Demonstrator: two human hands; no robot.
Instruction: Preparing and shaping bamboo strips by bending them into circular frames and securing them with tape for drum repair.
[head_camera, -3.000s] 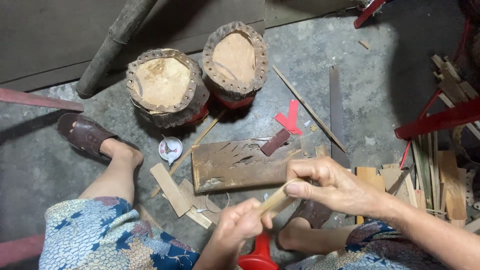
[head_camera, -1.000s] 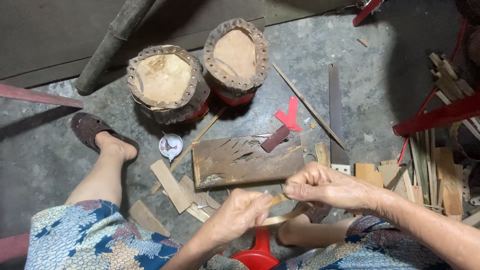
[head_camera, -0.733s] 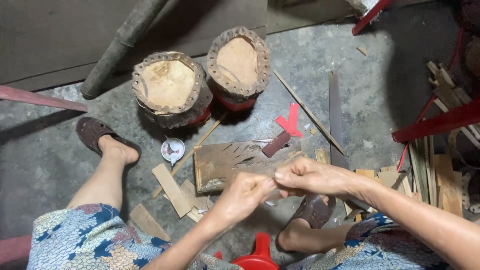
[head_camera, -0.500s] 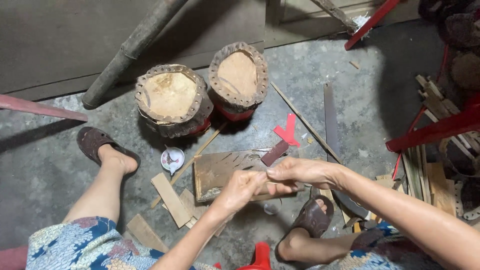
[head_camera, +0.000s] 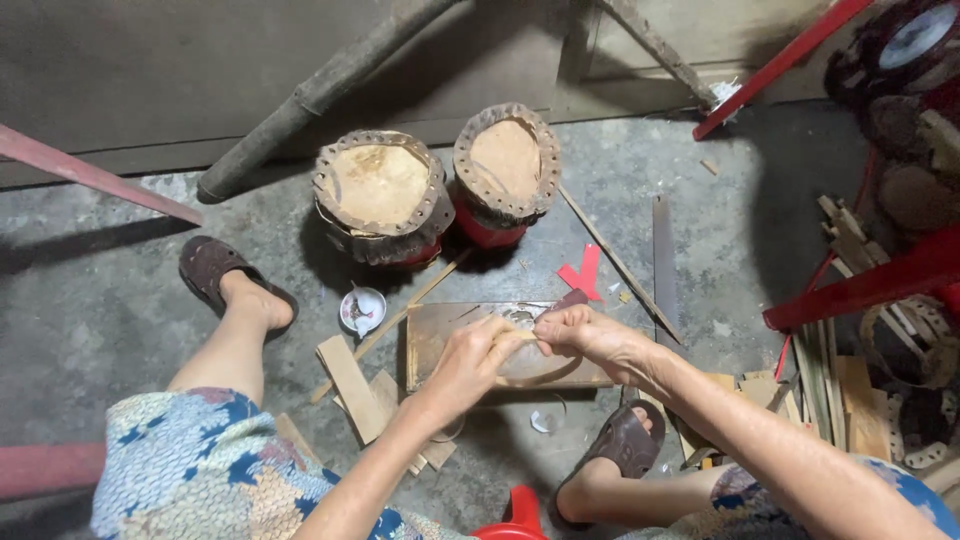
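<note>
left hand (head_camera: 470, 352) and right hand (head_camera: 585, 335) meet over a scarred wooden board (head_camera: 440, 345) on the concrete floor (head_camera: 120, 300), both closed in a pinch on a thin pale strip (head_camera: 517, 330) held between them. a dark-handled knife (head_camera: 562, 302) lies just beyond the right fingers. past the board stand two small drums (head_camera: 380, 190) (head_camera: 505, 165), a small round tin (head_camera: 362, 308) to their left. red cut scraps (head_camera: 582, 275) and a long flat blade (head_camera: 663, 255) lie to the right; wood offcuts (head_camera: 350, 385) to the left.
</note>
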